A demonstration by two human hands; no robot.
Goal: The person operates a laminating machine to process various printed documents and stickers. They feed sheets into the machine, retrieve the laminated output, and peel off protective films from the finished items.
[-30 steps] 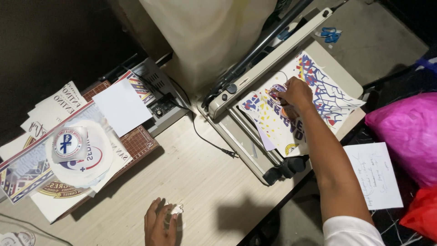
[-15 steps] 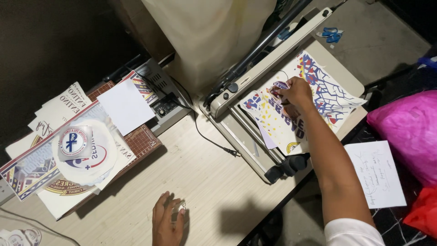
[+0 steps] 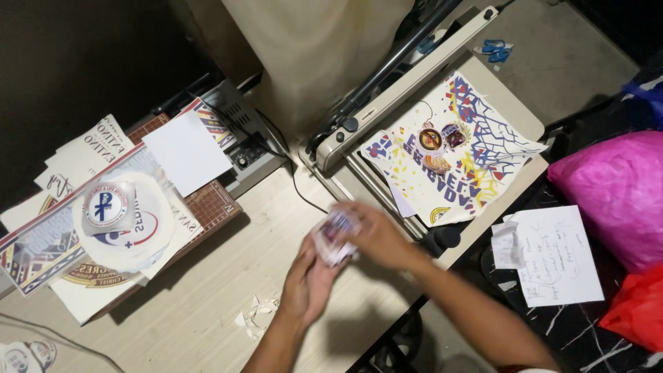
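Both hands are now meeting at the centre of the frame: the right hand (image 3: 376, 238), pressing on the printed sheet (image 3: 452, 155) a moment ago, is pinching a small printed cut-out (image 3: 334, 233) against the left hand (image 3: 307, 276), whose fingers are cupping beneath. Paper scraps (image 3: 252, 319) are lying at lower centre.

A small printed paper cutout (image 3: 335, 235), white with purple and red marks, blurred, is held flat between both hands above the desk's (image 3: 193, 304) front edge.
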